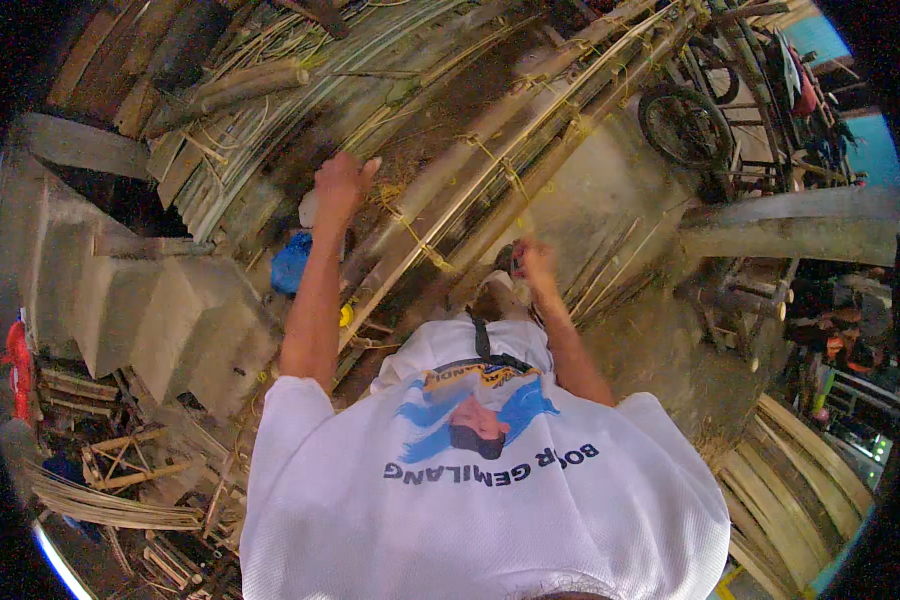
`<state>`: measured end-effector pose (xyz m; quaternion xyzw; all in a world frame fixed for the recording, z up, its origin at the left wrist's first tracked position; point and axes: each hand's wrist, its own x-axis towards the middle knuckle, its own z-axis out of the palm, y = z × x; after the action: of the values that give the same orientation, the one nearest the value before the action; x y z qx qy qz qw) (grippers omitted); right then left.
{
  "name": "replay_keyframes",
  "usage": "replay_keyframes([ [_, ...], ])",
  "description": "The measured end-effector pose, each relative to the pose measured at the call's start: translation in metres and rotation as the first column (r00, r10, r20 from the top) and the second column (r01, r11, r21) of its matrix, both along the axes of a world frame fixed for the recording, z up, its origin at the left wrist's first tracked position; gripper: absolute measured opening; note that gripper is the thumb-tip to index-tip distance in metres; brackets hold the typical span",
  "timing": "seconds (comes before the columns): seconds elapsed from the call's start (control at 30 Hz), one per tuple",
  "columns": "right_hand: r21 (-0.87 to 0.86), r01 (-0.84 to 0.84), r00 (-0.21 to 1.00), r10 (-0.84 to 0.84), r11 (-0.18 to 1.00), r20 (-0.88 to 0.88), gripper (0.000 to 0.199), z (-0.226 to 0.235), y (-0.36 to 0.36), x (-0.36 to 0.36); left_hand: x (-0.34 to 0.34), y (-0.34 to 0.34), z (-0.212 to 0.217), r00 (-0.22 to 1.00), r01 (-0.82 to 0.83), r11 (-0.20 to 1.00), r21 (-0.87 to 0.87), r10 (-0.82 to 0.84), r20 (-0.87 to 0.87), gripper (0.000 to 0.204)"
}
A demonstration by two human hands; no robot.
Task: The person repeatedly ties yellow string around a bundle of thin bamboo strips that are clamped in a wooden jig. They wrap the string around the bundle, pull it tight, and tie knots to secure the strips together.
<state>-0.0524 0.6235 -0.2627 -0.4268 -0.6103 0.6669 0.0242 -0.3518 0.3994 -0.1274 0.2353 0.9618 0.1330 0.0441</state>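
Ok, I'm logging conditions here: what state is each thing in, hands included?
Left hand: raised, fingers curled, grip unclear
Right hand: blurred, grip unclear
Long poles: lashed together, lying diagonally
Yellow ties: looped around the poles
Blue bundle: crumpled
Bicycle wheel: upright, tyre fitted
Cut log: lying on its side
White shirt: worn

Long wooden frame (490,205) lying slantwise, running from lower left toward upper right. Pale and darker lengths lying roughly parallel, lengthwise. Yellow ties (512,175) crossing them at intervals, some loose ends sticking out.
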Motion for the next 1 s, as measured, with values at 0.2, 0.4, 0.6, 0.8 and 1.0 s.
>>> replay_keyframes([
  [0.2, -0.795, 0.301, 0.81, -0.581, 0.527, -0.079, 0.027, -0.001, 0.053, -0.07, 0.106, 0.128, -0.026, 0.947, 0.227, 0.852, 0.473, -0.307, 0.098, 0.027],
  [0.4, -0.49, 0.405, 0.571, -0.632, 0.772, -0.525, 0.016, 0.19, 0.055, -0.092, 0.131, 0.155, 0.007, 0.942, -0.144, 0.918, 0.37, 0.013, 0.334, 0.028],
  [0.6, 0.88, -0.302, 0.677, 0.733, 0.366, -0.072, 0.025, 0.173, -0.026, -0.243, 0.131, 0.153, -0.045, 0.998, 0.029, 0.811, 0.584, 0.006, -0.058, 0.02],
  [0.8, 0.562, -0.826, 0.403, 0.655, -0.04, 0.639, 0.019, 0.161, 0.046, -0.257, 0.129, 0.156, -0.005, 0.986, -0.041, 0.888, 0.458, -0.037, 0.16, 0.019],
  [1.0, 0.67, -0.1, 0.855, 0.408, 0.736, -0.32, 0.012, 0.211, 0.027, -0.152, 0.129, 0.15, 0.001, 0.973, -0.079, 0.919, 0.387, -0.012, 0.229, 0.021],
])
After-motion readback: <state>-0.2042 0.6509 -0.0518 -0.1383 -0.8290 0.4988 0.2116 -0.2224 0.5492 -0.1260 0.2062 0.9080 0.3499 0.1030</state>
